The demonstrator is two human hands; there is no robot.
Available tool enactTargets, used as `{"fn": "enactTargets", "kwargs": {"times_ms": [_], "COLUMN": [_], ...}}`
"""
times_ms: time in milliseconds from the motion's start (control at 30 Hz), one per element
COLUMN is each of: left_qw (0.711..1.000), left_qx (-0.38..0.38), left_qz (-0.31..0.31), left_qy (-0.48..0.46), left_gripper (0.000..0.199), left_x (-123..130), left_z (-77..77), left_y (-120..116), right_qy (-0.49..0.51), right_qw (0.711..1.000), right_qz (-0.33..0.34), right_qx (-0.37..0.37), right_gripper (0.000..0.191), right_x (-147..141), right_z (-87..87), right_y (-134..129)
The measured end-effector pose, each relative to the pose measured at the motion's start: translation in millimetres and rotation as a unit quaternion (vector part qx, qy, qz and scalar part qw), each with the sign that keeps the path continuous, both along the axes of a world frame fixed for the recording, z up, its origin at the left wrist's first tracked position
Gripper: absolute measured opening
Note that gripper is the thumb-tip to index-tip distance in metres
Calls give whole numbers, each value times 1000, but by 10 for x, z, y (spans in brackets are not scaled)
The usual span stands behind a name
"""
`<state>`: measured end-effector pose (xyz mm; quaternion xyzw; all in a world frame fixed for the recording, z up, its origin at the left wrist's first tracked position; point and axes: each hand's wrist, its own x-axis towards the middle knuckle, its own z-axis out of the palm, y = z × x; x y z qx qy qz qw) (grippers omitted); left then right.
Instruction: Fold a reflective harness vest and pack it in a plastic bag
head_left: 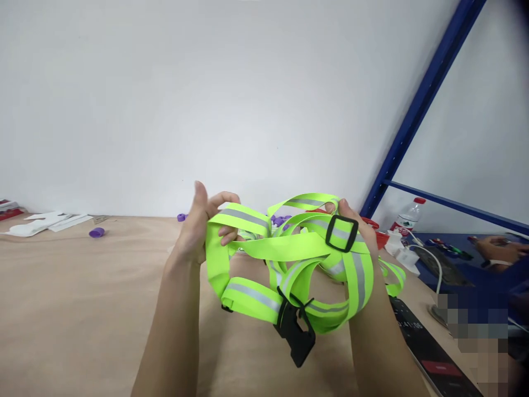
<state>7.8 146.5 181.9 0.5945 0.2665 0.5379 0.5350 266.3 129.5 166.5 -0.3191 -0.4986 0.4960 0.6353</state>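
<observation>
Neon yellow-green straps with grey reflective stripes form a reflective strap vest (256, 249), held up in loops above the table between my hands. My left hand (198, 223) supports the left end, thumb raised and fingers passing through a loop. On the right, my right hand (357, 220) grips the bunched straps with the thumb on top; most of its fingers are hidden behind them. A black slide adjuster (341, 233) sits on the strap near that thumb. From the lower middle hangs a black plastic buckle (295, 331), unfastened. One strap end (394, 278) trails past my right wrist.
The brown table (82, 309) meets a white wall. White strips (53, 221) and a purple cap (96, 232) lie at left. At right are a phone (430, 347), a red-capped bottle (409, 215), a white cable, a blue frame (425, 99) and another person's hand (498, 249).
</observation>
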Motion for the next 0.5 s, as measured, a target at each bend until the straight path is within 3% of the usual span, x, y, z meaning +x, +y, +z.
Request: {"fn": "enactTargets", "kwargs": {"times_ms": [133,267,367,500], "left_qw": [986,943,917,905], "left_qx": [16,37,71,141], "left_qz": [-27,-13,-7,-13], "left_qy": [163,329,392,401], "left_gripper": [50,55,62,87], "left_x": [16,135,267,442], "left_z": [-34,-115,-173,-200], "left_y": [0,35,51,17], "right_qy": [26,22,23,-40], "right_qw": [1000,999,999,998], "right_qz": [-6,-29,-39,-39], "right_qx": [-16,-12,-15,16], "right_gripper": [33,34,37,39], "right_x": [3,-15,-7,102], "right_z": [12,53,92,73], "right_y": [29,28,27,96]}}
